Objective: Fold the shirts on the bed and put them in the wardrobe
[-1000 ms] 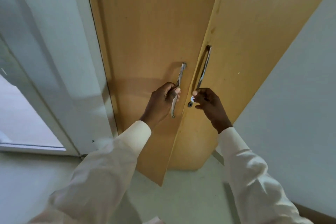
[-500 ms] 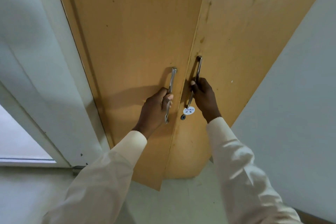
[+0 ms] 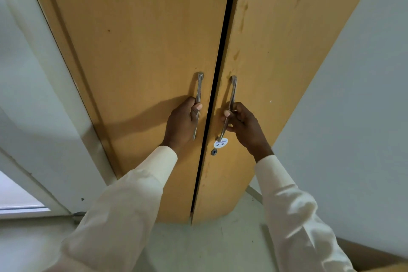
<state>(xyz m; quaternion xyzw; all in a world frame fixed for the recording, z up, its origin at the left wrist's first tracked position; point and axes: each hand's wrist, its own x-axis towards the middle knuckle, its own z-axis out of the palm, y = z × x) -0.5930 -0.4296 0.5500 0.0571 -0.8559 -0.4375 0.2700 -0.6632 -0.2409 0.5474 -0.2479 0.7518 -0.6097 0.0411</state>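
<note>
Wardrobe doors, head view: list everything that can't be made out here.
- Wardrobe inside: hidden behind the left door and right door; the gap between them shows only dark.
- Shirts and bed: not in the head view.
- Sticker print: too small to read.
- Door tops: cut off by the upper edge.
- Left hand fingers: mostly hidden behind the hand's back and the left handle.

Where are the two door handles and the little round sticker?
left handle (image 3: 199, 89): head view, on its bare upper bar.
right handle (image 3: 232, 93): head view, on its bare upper bar.
round sticker (image 3: 222, 143): head view, on its white face.
</note>
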